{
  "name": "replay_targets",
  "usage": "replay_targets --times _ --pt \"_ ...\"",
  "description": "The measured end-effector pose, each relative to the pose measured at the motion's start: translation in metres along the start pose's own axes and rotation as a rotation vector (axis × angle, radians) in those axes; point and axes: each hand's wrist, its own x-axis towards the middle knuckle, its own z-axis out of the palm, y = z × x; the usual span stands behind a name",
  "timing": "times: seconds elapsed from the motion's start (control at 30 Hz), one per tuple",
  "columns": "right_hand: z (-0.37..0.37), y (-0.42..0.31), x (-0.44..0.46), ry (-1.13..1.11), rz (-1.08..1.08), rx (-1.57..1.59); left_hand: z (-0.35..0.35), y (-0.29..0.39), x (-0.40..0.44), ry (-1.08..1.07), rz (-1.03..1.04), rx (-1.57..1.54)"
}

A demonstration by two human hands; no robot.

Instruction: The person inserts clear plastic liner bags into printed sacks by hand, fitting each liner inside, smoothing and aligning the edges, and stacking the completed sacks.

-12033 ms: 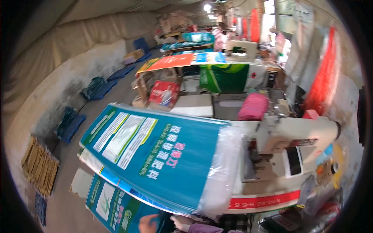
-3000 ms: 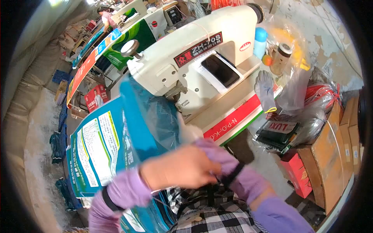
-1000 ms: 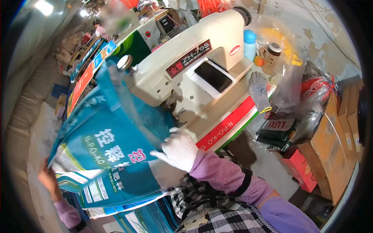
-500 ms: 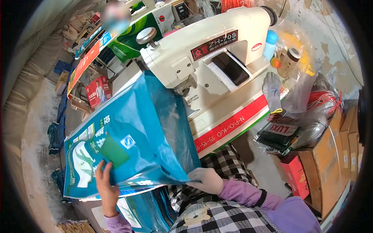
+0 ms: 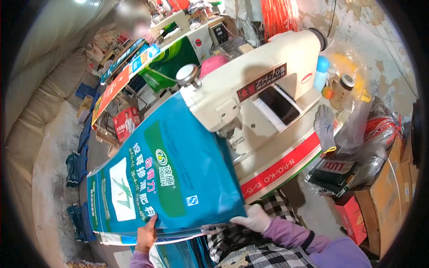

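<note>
1. Right grip (image 5: 255, 219), in a white glove, is clamped on the near right corner of the blue bag (image 5: 187, 183). Left grip (image 5: 146, 235) has a fingertip over the bag's near edge; how its other fingers close underneath, I cannot tell. I'd draw evenly with both, since pulling on one corner alone could skew the sheet.

2. Most of the left end of the desk (image 5: 278, 156) lies behind the bag, whose near edge runs out past the desk's own near edge. I'd carry that overhang between both sides so it doesn't sag.

3. Spread print side up, the bag has its right side just beside the sewing machine's stitching head (image 5: 216, 109); contact there I cannot make out. I'd keep this side straight and slack-free, fingers well apart from the needle area.

4. Along the desk's near edge, the red strip (image 5: 283, 169) gives me a straight line to judge the angle by.

5. Toward the desk's right end lie a grey glove (image 5: 324, 127) and, under the machine's arm, a phone (image 5: 279, 105). I'd keep my right sleeve (image 5: 286, 232) low and short in its swing, clear of both.
</note>
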Motion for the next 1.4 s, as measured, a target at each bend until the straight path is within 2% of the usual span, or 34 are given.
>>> replay_targets --times 0.03,0.07,0.1,0.17,0.23,0.27,0.3,0.33,0.37,0.4,0.43,0.47,0.5,0.53,0.57,0.6,0.63,0.67,0.73,0.77,0.8,0.83,0.9,0.93,1.03,1.07,1.1,1.13,1.17,1.23,1.3,1.33,1.4 --pt "0.009 -0.01 0.015 0.036 -0.128 -0.044 0.006 -0.012 0.017 0.022 0.081 0.006" --pt "0.027 0.0 0.037 0.023 -0.218 -0.25 0.01 -0.02 0.034 -0.059 0.012 0.076" --pt "0.048 0.009 0.06 0.007 -0.302 -0.451 0.009 -0.019 0.053 -0.05 0.019 0.074" --pt "0.04 -0.039 0.121 -0.36 -0.241 -0.797 0.003 -0.019 0.082 -0.025 -0.117 0.122" --pt "0.004 -0.098 0.151 0.115 -0.041 -0.505 0.002 -0.053 0.082 0.188 -0.185 0.145" --pt "0.014 -0.106 0.149 0.063 -0.059 -0.525 0.003 -0.073 0.066 0.252 -0.252 0.168" --pt "0.03 -0.11 0.144 -0.09 -0.227 -0.47 0.007 -0.094 0.042 0.307 -0.326 0.192" --pt "0.045 -0.112 0.134 -0.246 -0.385 -0.397 0.016 -0.107 0.011 0.295 -0.55 0.188" --pt "0.062 -0.109 0.111 -0.465 -0.549 -0.52 0.025 -0.124 -0.026 0.279 -0.78 0.188" --pt "0.066 -0.115 0.101 -0.664 -0.453 -0.585 0.072 -0.169 -0.083 0.582 -0.84 -0.032" --pt "0.063 -0.123 0.094 -0.854 -0.357 -0.654 0.058 -0.143 -0.099 0.631 -1.381 -0.848" --pt "0.056 -0.139 0.104 -0.743 -0.457 -0.612 0.04 -0.109 -0.12 0.664 -1.326 -1.399" --pt "0.051 -0.145 0.125 -0.446 -0.532 -0.431 0.034 -0.073 -0.144 0.701 -1.188 -1.947" --pt "0.045 -0.16 0.153 -0.318 -0.346 -0.335 0.051 -0.048 -0.162 0.752 -1.247 -1.945" --pt "0.04 -0.175 0.181 -0.175 -0.175 -0.209 0.072 -0.028 -0.173 0.847 -1.186 -1.68" --pt "0.049 -0.155 0.224 0.098 -0.508 -0.301 0.088 -0.007 -0.174 0.911 -1.107 -1.413" --pt "0.063 -0.14 0.254 0.199 -0.571 -0.468 0.093 0.027 -0.163 1.015 -1.238 -1.276" --pt "0.081 -0.12 0.275 0.098 -0.464 -0.557 0.103 0.054 -0.156 1.021 -1.383 -1.169" --pt "0.113 -0.082 0.291 -0.132 -0.295 -0.613 0.086 0.094 -0.134 0.852 -1.573 -1.354" --pt "0.123 -0.068 0.285 -0.27 -0.24 -0.577 0.101 0.095 -0.132 0.893 -1.591 -1.362" --pt "0.131 -0.06 0.274 -0.269 -0.252 -0.595 0.125 0.087 -0.134 0.987 -1.447 -1.47" --pt "0.142 -0.05 0.259 -0.284 -0.271 -0.609 0.138 0.084 -0.148 1.093 -1.305 -1.555" --pt "0.163 -0.035 0.232 -0.182 -0.39 -0.481 0.099 0.08 -0.175 1.263 -1.296 -1.496" --pt "0.175 -0.043 0.215 -0.226 -0.429 -0.423 0.084 0.081 -0.192 1.335 -1.258 -1.455" --pt "0.218 -0.066 0.173 -0.37 -0.589 -0.341 0.071 0.099 -0.288 1.454 -1.324 -1.369" --pt "0.238 -0.073 0.156 -0.426 -0.59 -0.285 0.076 0.111 -0.315 1.52 -1.413 -1.355" --pt "0.259 -0.075 0.141 -0.464 -0.71 -0.329 0.084 0.129 -0.339 1.579 -1.503 -1.342" --pt "0.277 -0.078 0.125 -0.592 -0.666 -0.462 0.09 0.149 -0.36 1.606 -1.582 -1.305" --pt "0.291 -0.074 0.108 -0.686 -0.722 -0.513 0.095 0.169 -0.374 1.628 -1.66 -1.266" --pt "0.319 -0.048 0.074 -0.783 -0.827 -0.738 0.099 0.208 -0.382 1.758 -1.615 -1.359" --pt "0.335 -0.023 0.047 -0.886 -0.837 -0.825 0.122 0.243 -0.389 1.781 -1.647 -1.388" --pt "0.341 0.003 0.037 -0.92 -0.76 -0.856 0.13 0.255 -0.386 1.745 -1.712 -1.36" --pt "0.336 0.047 0.036 -1.063 -0.432 -0.836 0.162 0.281 -0.382 1.633 -1.803 -1.283"
